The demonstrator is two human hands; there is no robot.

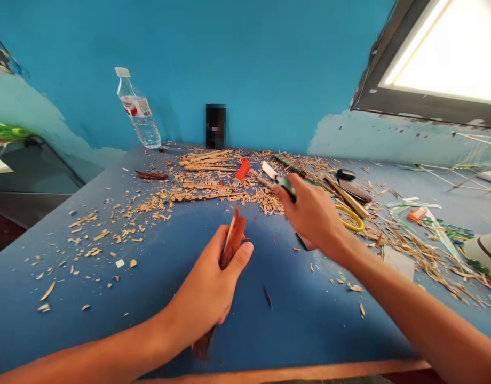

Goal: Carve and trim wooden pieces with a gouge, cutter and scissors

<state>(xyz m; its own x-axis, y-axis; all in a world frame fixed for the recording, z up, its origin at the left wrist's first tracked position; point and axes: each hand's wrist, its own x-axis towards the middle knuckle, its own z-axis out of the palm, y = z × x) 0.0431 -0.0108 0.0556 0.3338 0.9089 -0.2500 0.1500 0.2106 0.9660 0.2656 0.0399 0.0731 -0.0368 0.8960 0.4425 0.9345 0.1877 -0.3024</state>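
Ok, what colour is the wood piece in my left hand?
The wood piece is reddish brown with a pale edge, in the head view.

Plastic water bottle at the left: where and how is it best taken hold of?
I would grip the bottle around its label, below the narrow neck, coming from the front: it stands at the back of the table, with the wall behind. The left hand looks nearer, but holds a reddish piece.

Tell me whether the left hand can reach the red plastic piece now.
Probably not without letting go: the left hand grips a reddish-brown wooden stick, though only pale wood scraps seem to lie before the red piece.
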